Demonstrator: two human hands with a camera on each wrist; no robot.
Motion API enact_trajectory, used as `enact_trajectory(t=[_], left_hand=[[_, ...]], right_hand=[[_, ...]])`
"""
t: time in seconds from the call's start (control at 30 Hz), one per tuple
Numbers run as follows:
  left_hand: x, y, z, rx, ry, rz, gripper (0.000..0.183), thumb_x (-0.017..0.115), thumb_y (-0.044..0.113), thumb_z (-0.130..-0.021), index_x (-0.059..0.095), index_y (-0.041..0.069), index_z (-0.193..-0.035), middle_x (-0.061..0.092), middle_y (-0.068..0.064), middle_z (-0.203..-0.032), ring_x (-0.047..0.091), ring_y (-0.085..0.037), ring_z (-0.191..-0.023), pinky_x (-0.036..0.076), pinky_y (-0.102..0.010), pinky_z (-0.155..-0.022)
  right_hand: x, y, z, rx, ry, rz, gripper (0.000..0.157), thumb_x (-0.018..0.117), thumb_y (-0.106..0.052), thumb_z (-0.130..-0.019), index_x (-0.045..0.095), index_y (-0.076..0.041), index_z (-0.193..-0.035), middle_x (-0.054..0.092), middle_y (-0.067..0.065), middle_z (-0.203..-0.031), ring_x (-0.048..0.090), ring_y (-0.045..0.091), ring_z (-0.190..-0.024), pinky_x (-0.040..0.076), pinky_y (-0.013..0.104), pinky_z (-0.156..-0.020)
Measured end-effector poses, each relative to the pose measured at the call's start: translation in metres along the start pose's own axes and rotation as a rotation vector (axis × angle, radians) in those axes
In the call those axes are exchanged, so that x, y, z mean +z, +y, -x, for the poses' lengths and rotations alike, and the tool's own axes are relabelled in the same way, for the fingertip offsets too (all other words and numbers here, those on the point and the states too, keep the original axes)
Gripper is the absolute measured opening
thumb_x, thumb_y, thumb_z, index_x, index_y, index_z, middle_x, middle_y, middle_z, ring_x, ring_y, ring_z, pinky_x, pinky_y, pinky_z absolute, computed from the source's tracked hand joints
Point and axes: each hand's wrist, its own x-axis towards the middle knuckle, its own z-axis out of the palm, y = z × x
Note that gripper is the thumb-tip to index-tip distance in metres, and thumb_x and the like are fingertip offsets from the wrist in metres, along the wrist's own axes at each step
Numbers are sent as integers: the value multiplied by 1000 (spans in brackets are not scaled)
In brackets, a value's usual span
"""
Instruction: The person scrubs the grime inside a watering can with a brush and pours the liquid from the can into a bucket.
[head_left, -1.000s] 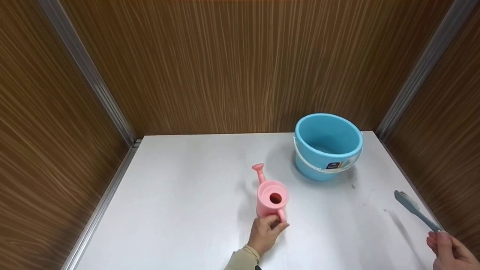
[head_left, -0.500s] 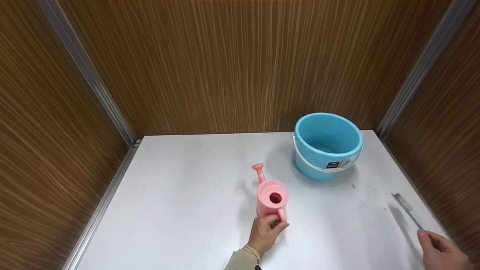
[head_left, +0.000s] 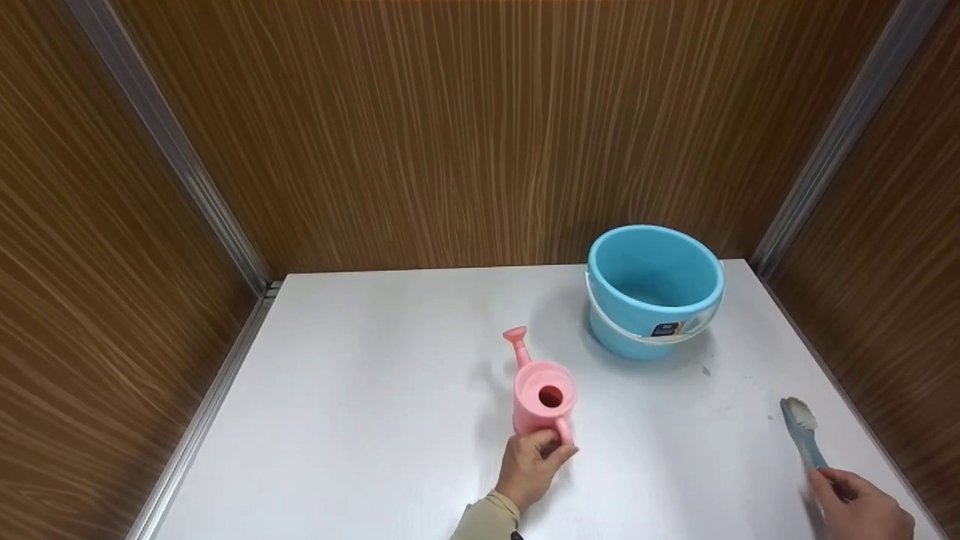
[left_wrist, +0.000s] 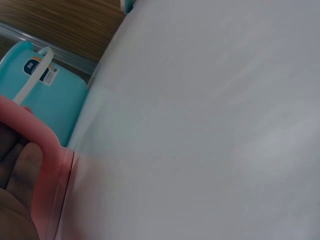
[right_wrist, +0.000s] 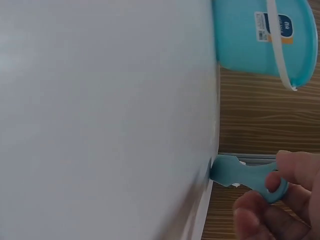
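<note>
Near the middle front of the white table stands a pink watering can [head_left: 536,401], its spout pointing to the back. My left hand [head_left: 527,466] grips its handle, and the fingers curl inside the handle in the left wrist view. At the right, my right hand [head_left: 862,504] pinches the handle end of a blue-grey brush [head_left: 806,442] with pale bristles. The brush's head points to the back, bristles turned up toward the head view. In the right wrist view, thumb and fingers hold the brush handle [right_wrist: 245,175] by its end; the bristles are mostly hidden.
A light blue bucket [head_left: 630,330] with a white bail handle [head_left: 611,324] stands upright at the back right. Brown wood-grain panels [head_left: 420,135] rise behind and on both sides of the white table [head_left: 360,390]. Metal strips line the corners.
My right hand has moved left with the brush and turned it, from bristles facing right, through edge-on, to bristles facing up. The left hand and watering can have stayed put.
</note>
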Motion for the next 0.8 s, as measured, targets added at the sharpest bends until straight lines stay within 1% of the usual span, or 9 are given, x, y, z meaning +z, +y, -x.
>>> enact_trajectory(t=[0.1, 0.13, 0.2, 0.27, 0.37, 0.5, 0.63, 0.7, 0.8], left_hand=[[0, 0, 0, 6, 5, 3, 21, 67, 39, -78, 64, 19, -73, 65, 13, -72, 57, 2, -64, 47, -15, -59], [0, 0, 0, 5, 5, 2, 21, 67, 40, -78, 64, 19, -73, 64, 14, -72, 56, 3, -63, 46, -15, -58], [0, -1, 0, 1, 4, -1, 22, 67, 41, -77, 64, 20, -73, 63, 16, -71, 55, 3, -63, 46, -15, -58], [0, -1, 0, -3, 2, -4, 22, 67, 41, -77, 64, 20, -72, 62, 18, -70, 55, 3, -62, 46, -15, -57], [0, -2, 0, -3, 1, -5, 23, 67, 42, -77, 64, 20, -72, 60, 21, -70, 54, 4, -62, 45, -15, -57], [0, -2, 0, 10, 4, -6, 22, 68, 40, -78, 64, 19, -72, 60, 20, -69, 54, 4, -62, 45, -14, -57], [0, -1, 0, 17, 3, -8, 19, 68, 38, -78, 63, 20, -72, 63, 16, -70, 55, 5, -63, 46, -14, -57], [0, -1, 0, 13, 1, -3, 19, 68, 38, -78, 63, 20, -73, 64, 15, -71, 55, 5, -64, 46, -14, -58], [0, -1, 0, 5, -2, 3, 19, 69, 37, -78, 63, 20, -73, 64, 15, -72, 56, 5, -65, 47, -15, -59]], right_hand=[[-1, 4, -4, 36, -107, 61, 49, 62, -43, -83, 61, 0, -106, 65, 21, -95, 63, 29, -71, 37, 28, -52], [-2, 5, -5, 39, -126, 67, 50, 61, -43, -84, 59, 1, -107, 63, 23, -100, 62, 34, -78, 38, 30, -53], [-2, 6, -7, 51, -157, 74, 54, 61, -41, -84, 53, 4, -112, 59, 26, -106, 61, 39, -85, 40, 34, -57], [-1, 7, -10, 58, -179, 86, 58, 61, -38, -84, 48, 7, -116, 57, 28, -109, 60, 41, -86, 40, 39, -59], [0, 7, -13, 78, -220, 120, 62, 62, -34, -82, 44, 13, -119, 57, 30, -106, 58, 43, -85, 40, 43, -62], [2, 9, -16, 94, -263, 163, 54, 64, -27, -79, 49, 14, -112, 61, 28, -91, 56, 40, -75, 38, 42, -59], [1, 11, -18, 100, -299, 167, 50, 64, -24, -77, 51, 15, -106, 60, 19, -73, 55, 32, -67, 37, 39, -55], [1, 12, -20, 96, -312, 163, 51, 65, -24, -76, 51, 16, -105, 60, 16, -70, 54, 30, -66, 37, 39, -55], [2, 13, -22, 92, -335, 160, 54, 66, -25, -76, 50, 18, -104, 59, 16, -70, 54, 31, -67, 37, 39, -56]])
